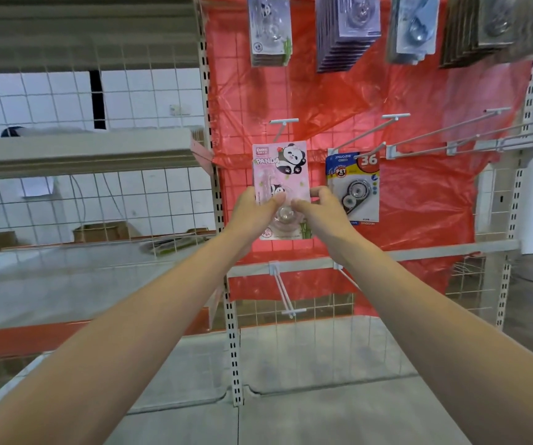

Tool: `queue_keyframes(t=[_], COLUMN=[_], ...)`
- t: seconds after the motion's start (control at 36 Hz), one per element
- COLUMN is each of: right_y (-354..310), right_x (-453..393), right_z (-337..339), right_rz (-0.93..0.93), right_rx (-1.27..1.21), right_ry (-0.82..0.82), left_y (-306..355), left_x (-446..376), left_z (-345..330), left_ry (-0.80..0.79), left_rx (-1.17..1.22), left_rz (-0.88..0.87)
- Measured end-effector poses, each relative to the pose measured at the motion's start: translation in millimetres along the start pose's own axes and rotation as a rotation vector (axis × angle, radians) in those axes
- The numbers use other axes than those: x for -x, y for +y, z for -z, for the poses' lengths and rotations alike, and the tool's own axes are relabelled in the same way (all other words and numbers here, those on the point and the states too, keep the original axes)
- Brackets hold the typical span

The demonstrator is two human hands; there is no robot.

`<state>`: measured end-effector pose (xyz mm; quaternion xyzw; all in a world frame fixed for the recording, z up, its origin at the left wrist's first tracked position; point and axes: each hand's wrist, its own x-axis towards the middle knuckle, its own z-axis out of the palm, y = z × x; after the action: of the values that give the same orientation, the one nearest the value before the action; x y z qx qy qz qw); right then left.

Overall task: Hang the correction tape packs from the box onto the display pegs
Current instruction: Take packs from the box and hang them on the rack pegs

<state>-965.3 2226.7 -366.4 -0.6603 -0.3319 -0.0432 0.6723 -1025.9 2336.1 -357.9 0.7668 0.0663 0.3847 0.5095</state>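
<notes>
With our left hand (257, 208) and right hand (321, 203) each in a pinching grip on the pink panda pack (280, 175), held at the rack's centre, we should lift its hang hole toward the empty peg (284, 122) at twelve o'clock, keeping the card level.

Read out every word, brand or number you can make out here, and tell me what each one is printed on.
"PANDA": pink panda pack, held by the left hand and right hand.
"36": blue pack hanging on a peg.
"PET": same blue pack.
"JINUO": its top edge, roughly legible.
"SMOOTH": its bottom edge.
Pink pack's small logo and the upper hanging packs: too blurred.
</notes>
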Motion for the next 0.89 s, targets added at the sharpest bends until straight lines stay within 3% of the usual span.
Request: queue_keyframes(t=[0.5, 0.67, 0.81, 0.89], right_y=[21, 25, 40, 49], right_x=[-12, -20, -19, -15], right_z=[-4, -9, -16, -18], right_rz=[0.009, 0.049, 0.128, 0.199], right_rx=[-0.025, 0.350, 0.784, 0.884], right_ry=[0.045, 0.024, -0.056, -0.078], left_y=[-17, -29, -41, -45], left_x=[-13, -30, -57, -68], left_z=[-3, -6, -7, -7], left_ry=[0.027, 0.063, 0.085, 0.087], left_rx=[-0.097, -0.135, -0.351, -0.432], left_rz=[-0.102, -0.050, 0.005, 0.069])
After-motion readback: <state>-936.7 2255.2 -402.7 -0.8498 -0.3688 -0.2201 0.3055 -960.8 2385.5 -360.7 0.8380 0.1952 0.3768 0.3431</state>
